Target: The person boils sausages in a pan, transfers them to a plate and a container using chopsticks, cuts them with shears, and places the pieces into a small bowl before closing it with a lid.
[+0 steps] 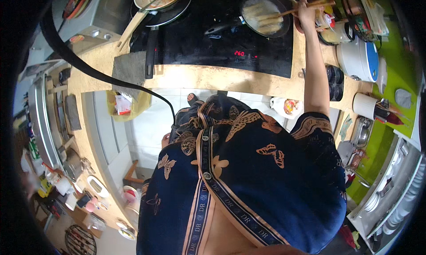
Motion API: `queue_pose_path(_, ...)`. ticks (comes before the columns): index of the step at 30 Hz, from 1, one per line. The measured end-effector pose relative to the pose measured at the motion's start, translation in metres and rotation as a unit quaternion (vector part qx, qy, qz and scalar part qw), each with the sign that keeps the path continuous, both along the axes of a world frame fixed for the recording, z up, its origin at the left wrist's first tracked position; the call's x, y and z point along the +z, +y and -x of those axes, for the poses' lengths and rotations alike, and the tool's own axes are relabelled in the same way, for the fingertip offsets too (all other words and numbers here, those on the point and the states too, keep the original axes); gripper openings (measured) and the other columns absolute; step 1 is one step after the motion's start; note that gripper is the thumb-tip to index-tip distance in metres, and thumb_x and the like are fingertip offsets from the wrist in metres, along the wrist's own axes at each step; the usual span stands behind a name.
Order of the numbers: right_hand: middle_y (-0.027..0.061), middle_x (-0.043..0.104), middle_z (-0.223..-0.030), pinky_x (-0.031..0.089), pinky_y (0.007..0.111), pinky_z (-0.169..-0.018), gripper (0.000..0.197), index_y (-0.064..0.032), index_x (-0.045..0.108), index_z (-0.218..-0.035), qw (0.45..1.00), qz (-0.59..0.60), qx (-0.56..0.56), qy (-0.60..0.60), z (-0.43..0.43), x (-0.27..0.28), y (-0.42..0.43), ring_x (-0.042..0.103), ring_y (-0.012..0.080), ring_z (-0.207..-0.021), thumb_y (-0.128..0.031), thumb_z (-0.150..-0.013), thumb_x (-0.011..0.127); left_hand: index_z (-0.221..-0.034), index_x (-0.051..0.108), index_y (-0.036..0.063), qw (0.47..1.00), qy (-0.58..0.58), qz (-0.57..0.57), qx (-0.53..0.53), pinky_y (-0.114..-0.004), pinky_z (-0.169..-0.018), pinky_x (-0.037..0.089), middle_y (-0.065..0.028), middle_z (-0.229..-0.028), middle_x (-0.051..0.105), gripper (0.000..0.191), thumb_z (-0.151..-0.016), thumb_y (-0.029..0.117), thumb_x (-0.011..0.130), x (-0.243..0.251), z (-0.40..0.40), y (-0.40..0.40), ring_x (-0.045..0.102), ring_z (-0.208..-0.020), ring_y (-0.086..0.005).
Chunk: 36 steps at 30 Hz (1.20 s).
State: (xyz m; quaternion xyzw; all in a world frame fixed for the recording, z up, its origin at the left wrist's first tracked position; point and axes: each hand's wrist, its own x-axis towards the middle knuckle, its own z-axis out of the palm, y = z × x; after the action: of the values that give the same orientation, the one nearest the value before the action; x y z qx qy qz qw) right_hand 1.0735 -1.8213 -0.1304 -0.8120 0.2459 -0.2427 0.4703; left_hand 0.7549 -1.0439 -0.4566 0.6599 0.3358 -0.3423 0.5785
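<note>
My right hand (305, 13) reaches past the right side of the black cooktop (206, 48) and holds wooden chopsticks (293, 11). Their tips reach over a dark frying pan (248, 23), where several pale rolls (269, 20) lie in bubbling oil. A cream pan (141, 0) with sauce smears and a metal utensil sits on another black pan (183, 8) at the cooktop's left. The cooktop shows a lit red display. What looks like my left hand (166, 140) hangs low beside my body, mostly hidden by my clothing.
A grey cloth (128, 70) lies at the counter's front edge. A black cable (109, 78) crosses the view at left. Right of the cooktop are jars, a white and blue appliance (356, 60), a black muffin tray (334, 83) and a white utensil holder (364, 106).
</note>
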Motion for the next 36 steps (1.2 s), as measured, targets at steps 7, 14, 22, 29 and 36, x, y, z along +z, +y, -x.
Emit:
queue_pose_path(7, 0.0073, 0.054, -0.056, 0.042, 0.032, -0.046, 0.045, -0.0012, 0.052, -0.071, 0.996, -0.056, -0.070, 0.009, -0.009, 0.015, 0.013, 0.057, 0.0150, -0.053, -0.041, -0.091, 0.044, -0.106, 0.056, 0.0006, 1.000, 0.006, 0.011, -0.019, -0.024, -0.061, 0.047, -0.0071, -0.082, 0.062, 0.031, -0.086, 0.024, 0.060, -0.009, 0.001, 0.014, 0.058, -0.072, -0.0110)
queue_pose_path(14, 0.0115, 0.057, -0.053, 0.046, 0.030, -0.046, 0.052, 0.0066, 0.057, -0.064, 0.987, 0.041, -0.149, -0.042, 0.004, 0.024, 0.067, 0.057, 0.0165, -0.047, -0.035, -0.092, 0.044, -0.106, 0.056, 0.0004, 1.000, 0.008, 0.002, -0.027, -0.024, -0.060, 0.047, -0.0073, -0.082, 0.062, 0.031, -0.086, 0.023, 0.060, -0.002, -0.004, 0.023, 0.058, -0.071, -0.0111)
queue_pose_path(22, 0.0091, 0.058, -0.053, 0.043, 0.029, -0.046, 0.048, 0.0032, 0.059, -0.064, 0.965, 0.186, -0.104, -0.154, 0.004, 0.017, 0.091, 0.054, 0.0166, -0.045, -0.031, -0.093, 0.042, -0.106, 0.056, 0.0002, 0.999, 0.005, 0.000, -0.034, -0.024, -0.060, 0.047, -0.0076, -0.082, 0.063, 0.030, -0.086, 0.023, 0.060, 0.000, -0.005, 0.027, 0.058, -0.070, -0.0113)
queue_pose_path(29, 0.0075, 0.059, -0.068, 0.045, 0.023, -0.051, 0.046, 0.0027, 0.057, -0.077, 0.999, 0.017, -0.015, -0.042, 0.044, 0.067, 0.104, 0.055, 0.0114, -0.055, -0.039, -0.092, 0.043, -0.106, 0.056, 0.0000, 1.000, 0.003, 0.001, -0.021, -0.024, -0.060, 0.047, -0.0078, -0.082, 0.063, 0.030, -0.086, 0.022, 0.060, -0.005, 0.010, 0.028, 0.059, -0.070, -0.0115)
queue_pose_path(36, 0.0076, 0.055, -0.080, 0.048, 0.026, -0.064, 0.037, 0.0034, 0.054, -0.080, 0.994, 0.091, 0.058, -0.030, 0.083, 0.035, 0.145, 0.054, 0.0120, -0.068, -0.027, -0.095, 0.041, -0.106, 0.056, -0.0003, 1.000, 0.004, 0.007, -0.019, -0.024, -0.060, 0.048, -0.0080, -0.082, 0.063, 0.029, -0.086, 0.021, 0.060, -0.015, 0.021, 0.026, 0.059, -0.069, -0.0117)
